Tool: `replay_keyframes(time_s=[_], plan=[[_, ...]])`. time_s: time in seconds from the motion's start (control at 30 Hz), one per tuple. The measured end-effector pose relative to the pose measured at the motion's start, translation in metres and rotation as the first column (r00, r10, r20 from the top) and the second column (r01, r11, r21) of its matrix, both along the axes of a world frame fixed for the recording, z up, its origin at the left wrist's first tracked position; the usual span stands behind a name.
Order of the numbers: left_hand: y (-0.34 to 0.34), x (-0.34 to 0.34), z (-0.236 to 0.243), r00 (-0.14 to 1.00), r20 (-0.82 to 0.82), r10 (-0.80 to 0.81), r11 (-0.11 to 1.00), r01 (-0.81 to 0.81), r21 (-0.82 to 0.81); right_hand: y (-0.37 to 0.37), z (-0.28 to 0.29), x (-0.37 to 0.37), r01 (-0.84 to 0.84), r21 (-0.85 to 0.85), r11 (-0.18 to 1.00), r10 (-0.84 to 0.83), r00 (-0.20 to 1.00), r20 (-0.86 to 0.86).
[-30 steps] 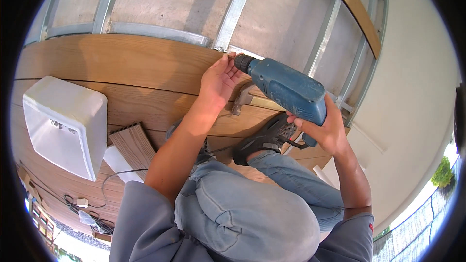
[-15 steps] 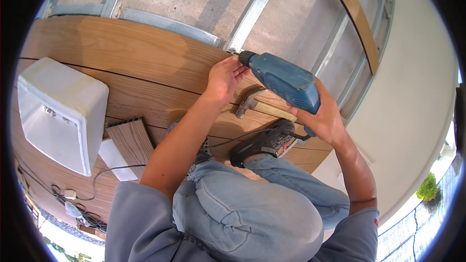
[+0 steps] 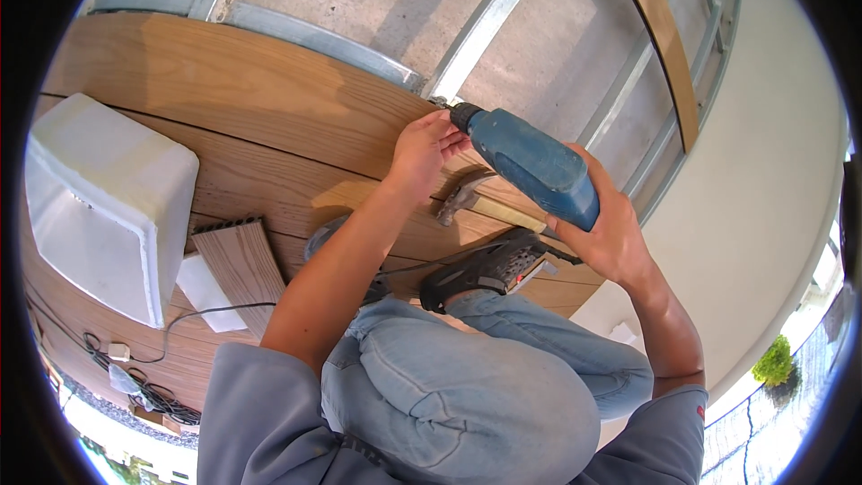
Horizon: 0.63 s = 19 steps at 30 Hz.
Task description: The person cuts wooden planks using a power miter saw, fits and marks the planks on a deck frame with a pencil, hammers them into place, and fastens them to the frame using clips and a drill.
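Observation:
My right hand (image 3: 611, 226) is wrapped around the rear of a blue corded power drill (image 3: 532, 163). The drill points up and left, its black chuck (image 3: 464, 117) close to a metal joist (image 3: 489, 25) at the edge of a brown decking board (image 3: 233, 58). Beside the chuck, my left hand (image 3: 420, 151) has its thumb and fingertips drawn together; whatever they pinch is too small or hidden. The tip of the bit is hard to make out. Below the drill, a claw hammer (image 3: 505, 213) with a pale handle lies on the boards.
A white foam box (image 3: 166, 171) sits at left, near a short board offcut (image 3: 242, 260). Black cable (image 3: 162, 404) lies coiled at lower left. Across the joists at upper right rests a narrow plank (image 3: 660, 31), beside a pale wall (image 3: 772, 144). My shoe (image 3: 476, 269) is under the drill.
The whole view has shifted slightly. Both hands stay around the drill at the same joist, and the drill's body has tilted a little.

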<state>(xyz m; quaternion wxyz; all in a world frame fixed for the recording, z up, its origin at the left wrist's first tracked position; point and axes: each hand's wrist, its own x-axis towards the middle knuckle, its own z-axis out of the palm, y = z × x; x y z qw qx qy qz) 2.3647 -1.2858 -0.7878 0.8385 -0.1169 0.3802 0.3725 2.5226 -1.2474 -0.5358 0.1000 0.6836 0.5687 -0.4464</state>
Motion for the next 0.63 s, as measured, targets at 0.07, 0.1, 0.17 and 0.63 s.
replay_keyframes(time_s=[0.07, 0.1, 0.17, 0.63], plan=[[-0.002, -0.002, -0.002, 1.000, 0.002, -0.004, 1.000, 0.004, 0.011, 0.001, -0.001, 0.000, -0.024, -0.026, 0.999, 0.024, 1.000, 0.011], [-0.003, -0.004, -0.003, 1.000, 0.006, -0.008, 1.000, 0.008, 0.026, 0.004, -0.001, -0.002, -0.026, -0.029, 0.999, 0.026, 1.000, 0.008], [-0.004, -0.009, -0.001, 0.989, -0.103, -0.103, 0.994, 0.107, 0.032, 0.011, 0.000, -0.007, -0.023, -0.073, 0.997, 0.026, 0.999, 0.036], [0.049, 0.022, 0.120, 0.608, -0.621, 0.494, 0.337, 0.525, 0.782, 0.018, -0.001, -0.016, 0.042, -0.111, 0.993, -0.040, 0.999, 0.019]])
